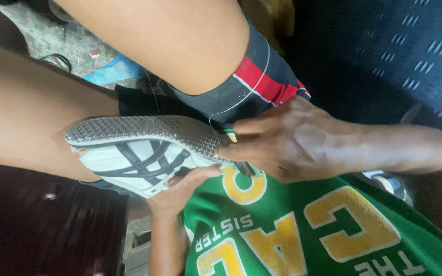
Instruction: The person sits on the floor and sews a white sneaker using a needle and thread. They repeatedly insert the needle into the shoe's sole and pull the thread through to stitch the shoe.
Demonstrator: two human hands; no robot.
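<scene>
A white shoe [139,158] with dark stripes and a grey studded sole lies sideways across my bare thigh [21,112]. My left hand [177,191] comes up from below and cups the shoe's upper. My right hand [292,143] reaches in from the right, and its fingers pinch the end of the sole. A small yellowish piece [231,137] shows between those fingers. From that spot a thin white thread [246,92] runs up over my dark shorts [262,76], which have a red and white band. A dark slim object [244,168] pokes out under my right hand.
My green shirt [292,230] with yellow lettering fills the lower right. A dark blue patterned seat or cloth [410,46] is at the upper right. Dark wooden furniture [42,220] sits at the lower left. Rough ground with a blue scrap [111,71] and litter lies at the upper left.
</scene>
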